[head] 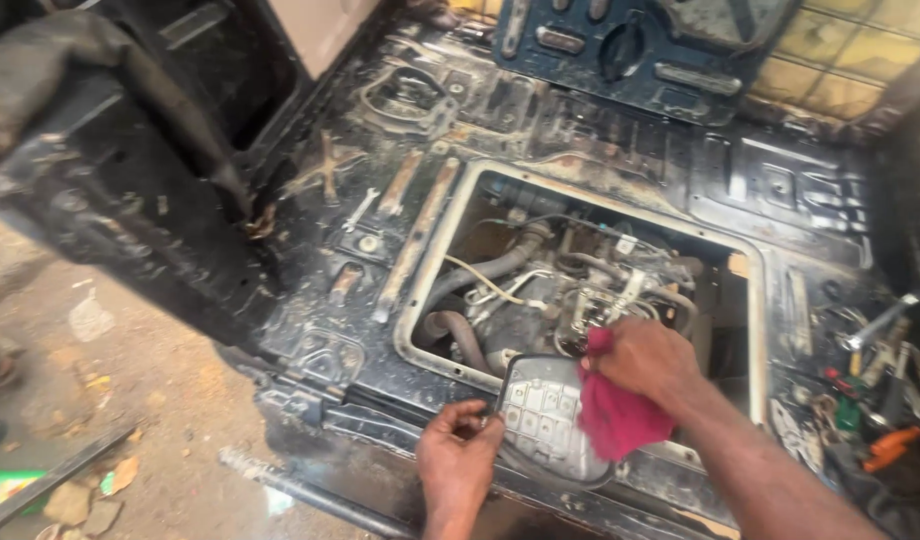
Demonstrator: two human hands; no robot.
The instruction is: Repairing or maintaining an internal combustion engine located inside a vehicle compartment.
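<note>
The left hand grips the edge of the grey ribbed cover, at 6 o'clock of the engine opening; the right hand closes on a red rag over it; wiping seems midway, the cover partly dirty; a spanner lies at 10 o'clock.

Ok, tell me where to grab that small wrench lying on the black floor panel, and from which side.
Take the small wrench by the middle of its thin shank, coming straight down from above. It lies flat and diagonal on the floor panel, left of the engine opening, so pinch across its narrow width; the jaw ends are wider and sit close to raised ribs.
</note>
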